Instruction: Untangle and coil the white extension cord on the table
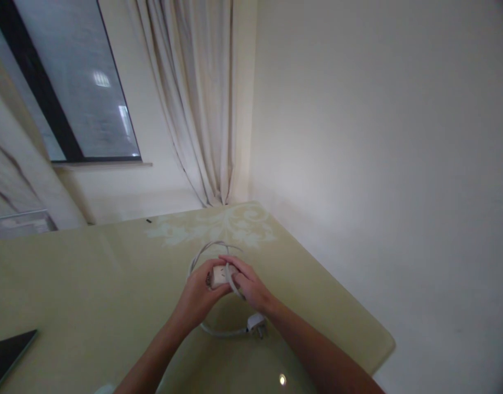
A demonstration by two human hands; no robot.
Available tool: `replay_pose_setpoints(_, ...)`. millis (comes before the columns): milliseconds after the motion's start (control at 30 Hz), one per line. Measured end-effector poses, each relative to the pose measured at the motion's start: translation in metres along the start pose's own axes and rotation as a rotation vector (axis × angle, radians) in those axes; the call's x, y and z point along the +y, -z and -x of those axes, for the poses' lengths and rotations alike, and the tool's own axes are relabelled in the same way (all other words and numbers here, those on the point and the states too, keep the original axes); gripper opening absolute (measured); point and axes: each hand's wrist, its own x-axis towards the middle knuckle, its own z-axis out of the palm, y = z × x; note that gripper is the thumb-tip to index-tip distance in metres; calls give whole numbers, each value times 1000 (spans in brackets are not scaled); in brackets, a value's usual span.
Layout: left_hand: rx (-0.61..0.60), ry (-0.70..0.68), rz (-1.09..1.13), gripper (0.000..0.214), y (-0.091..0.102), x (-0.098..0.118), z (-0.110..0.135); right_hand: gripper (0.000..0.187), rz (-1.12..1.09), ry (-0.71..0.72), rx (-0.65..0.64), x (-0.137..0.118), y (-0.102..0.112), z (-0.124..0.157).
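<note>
My left hand is closed around a small white socket block, thumb below and fingers above. Across the front of the block runs a white cable, pinched in the fingers of my right hand. More of the cable loops behind both hands and curves down below them. At its lower end a white plug with metal pins hangs or rests just under my right wrist; I cannot tell which. Part of the block is hidden by my fingers.
The pale green table has a white floral pattern near its far corner. A dark flat object lies at the left edge, and a small black piece near the back. Curtains and a wall stand behind and to the right.
</note>
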Motion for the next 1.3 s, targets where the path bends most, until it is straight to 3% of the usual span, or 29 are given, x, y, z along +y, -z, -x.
replay_pose_setpoints(100, 29, -83, -28, 40, 3, 4, 0, 61, -18, 39, -120, 1, 11, -2)
replay_pose_setpoints(233, 116, -288, -272, 53, -3, 9, 5, 73, -76, 46, -204, 9, 21, -7)
replay_pose_setpoints(367, 6, -571, -542, 27, -12, 13, 13, 72, 36, 104, -210, 6, 26, -6)
replay_pose_setpoints(433, 2, -638, -604, 15, -10, 13, 14, 70, 148, 114, -224, -1, 32, -5)
replay_pose_setpoints(633, -45, -641, -616, 7, 7, 16, 7, 71, 401, 115, -263, -23, 52, -5)
replay_pose_setpoints(867, -49, -574, -615, 6, 9, 12, 8, 59, 396, 113, -265, -30, 65, -6)
replay_pose_setpoints(967, 41, -525, -580, 17, 27, -4, 5, 56, 216, 2, -108, -27, 89, -5)
replay_pose_setpoints(1067, 81, -385, -458, 29, 43, -10, 1, 49, -186, -47, 256, -21, 113, -8)
replay_pose_setpoints(1133, -57, -301, -346, 33, 44, -2, 2, 44, -471, -21, 489, -16, 119, -14)
replay_pose_setpoints(1200, -273, -251, -249, 32, 36, 14, 6, 43, -623, -1, 657, -11, 116, -20)
replay_pose_setpoints(1233, -365, -238, -208, 30, 31, 22, 9, 44, -640, 9, 702, -9, 113, -22)
replay_pose_setpoints(1300, -433, -213, -139, 29, 24, 33, 12, 41, -624, 28, 716, -9, 106, -23)
